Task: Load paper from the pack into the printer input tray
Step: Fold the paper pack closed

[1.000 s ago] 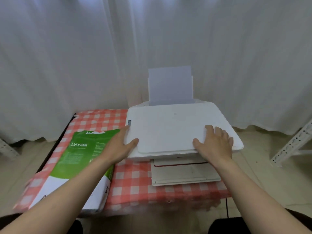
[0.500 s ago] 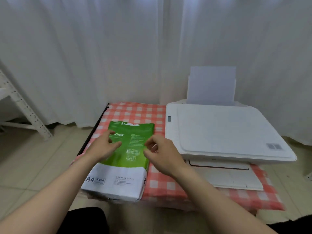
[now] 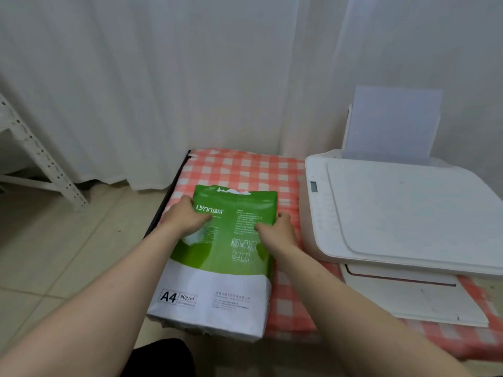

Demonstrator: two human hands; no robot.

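A green and white A4 paper pack lies on the checked tablecloth, its far end torn. My left hand grips the pack's left side near the far end. My right hand holds its right edge, thumb on top of the wrapper. To the right stands the white printer, lid shut. Sheets of paper stand upright in its rear input tray. The output tray sticks out at the front.
The low table under the red and white checked cloth stands against a white curtain. A white metal rack leg slants at the left. Tiled floor lies to the left of the table.
Both hands left the printer and came onto the paper pack. They now grip its two sides near the torn far end. The view swung left.
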